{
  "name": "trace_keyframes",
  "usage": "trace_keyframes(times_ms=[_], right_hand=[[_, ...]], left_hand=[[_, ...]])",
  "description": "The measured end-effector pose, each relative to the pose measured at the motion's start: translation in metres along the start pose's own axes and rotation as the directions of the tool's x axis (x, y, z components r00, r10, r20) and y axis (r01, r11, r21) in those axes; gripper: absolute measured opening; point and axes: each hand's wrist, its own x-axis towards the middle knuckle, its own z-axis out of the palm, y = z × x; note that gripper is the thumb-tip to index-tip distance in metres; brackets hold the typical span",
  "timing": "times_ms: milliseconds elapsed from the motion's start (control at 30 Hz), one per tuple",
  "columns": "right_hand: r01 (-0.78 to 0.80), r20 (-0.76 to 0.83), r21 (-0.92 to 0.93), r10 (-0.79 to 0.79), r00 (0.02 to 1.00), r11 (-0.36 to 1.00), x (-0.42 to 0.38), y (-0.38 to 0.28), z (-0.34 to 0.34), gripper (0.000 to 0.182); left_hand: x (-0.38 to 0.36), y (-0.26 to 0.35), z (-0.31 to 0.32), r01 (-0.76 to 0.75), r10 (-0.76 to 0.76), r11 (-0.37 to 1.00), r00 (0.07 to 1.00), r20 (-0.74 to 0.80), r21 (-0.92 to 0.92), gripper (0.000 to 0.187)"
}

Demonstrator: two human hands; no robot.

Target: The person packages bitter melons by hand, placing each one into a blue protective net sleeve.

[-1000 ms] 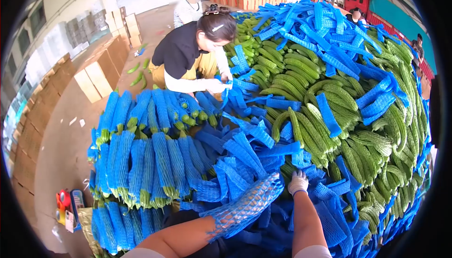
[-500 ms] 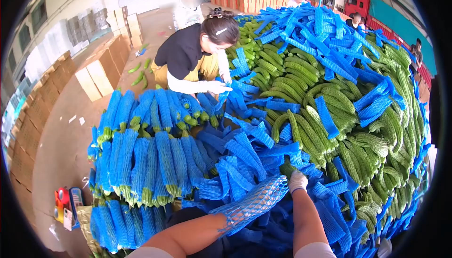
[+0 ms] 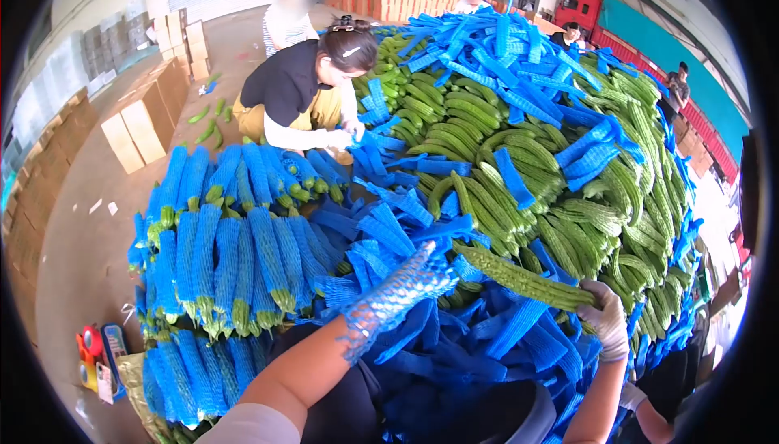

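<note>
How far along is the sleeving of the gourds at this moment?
Done: rows of sleeved gourds lie stacked at the left. In hand: the left hand wears a blue net sleeve stretched over it and the forearm, while the gloved right hand grips one end of a bare gourd, its other end near the left hand. Left: the large heap of bare gourds, with loose sleeves strewn over it.
</note>
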Motion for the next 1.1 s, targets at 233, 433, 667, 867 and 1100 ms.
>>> trace_keyframes(times_ms=[233,433,667,867,1100], right_hand=[[0.025,0.088,0.33,-0.058,0.994,0.944,-0.053,-0.019,-0.011,0.057],[0.04,0.2,0.412,-0.134,0.971,0.91,-0.026,-0.015,-0.015,0.057],[0.121,-0.058,0.957,-0.233,0.971,0.265,0.003,-0.001,0.049,0.073],[-0.045,0.043,0.997,0.036,0.998,0.057,0.01,0.004,0.137,0.038],[-0.246,0.244,0.969,0.095,0.965,0.014,0.01,0.054,0.183,0.043]], left_hand=[[-0.047,0.002,0.013,-0.192,0.081,0.691,0.979,0.188,0.697,0.063],[-0.059,-0.005,0.039,0.124,-0.395,0.745,0.874,0.284,0.655,0.064],[-0.066,-0.009,0.089,0.017,-0.094,0.885,0.985,0.143,0.466,0.052],[-0.057,-0.032,0.096,0.088,-0.118,0.968,0.986,0.119,0.236,0.052],[-0.028,-0.08,0.061,-0.054,0.067,0.922,0.998,-0.019,0.382,0.039]])
